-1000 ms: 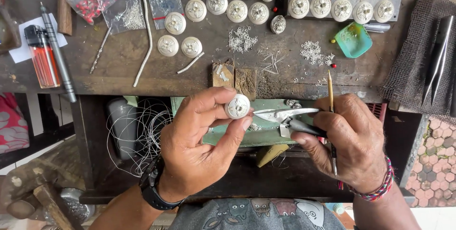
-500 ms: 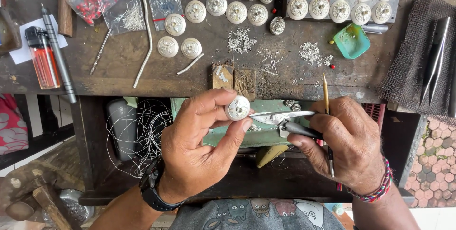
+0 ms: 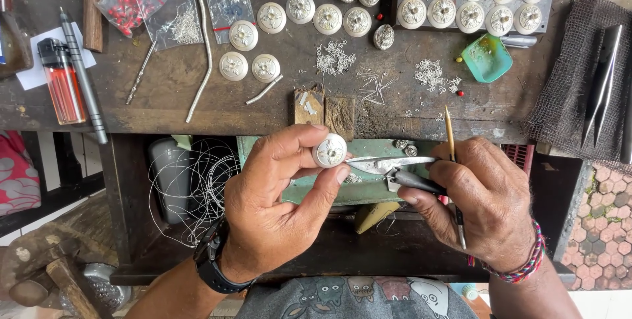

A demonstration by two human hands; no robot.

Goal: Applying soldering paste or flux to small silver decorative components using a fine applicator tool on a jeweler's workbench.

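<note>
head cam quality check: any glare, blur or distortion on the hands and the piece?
Head view: soft even daylight, no hard shadows; left hand, right hand and the round silver button are sharp, no motion blur; mild glints on the snips and on the silver buttons on the tray; under-bench area dark; wide-angle bowing at the frame edges, where the bench edge curves slightly.

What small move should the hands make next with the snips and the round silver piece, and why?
Probably ease the snips a little closer: their tips point at the round silver piece's edge, which the left hand pinches between thumb and fingers, while the right hand grips the handles. Whether they already touch is unclear.
</note>
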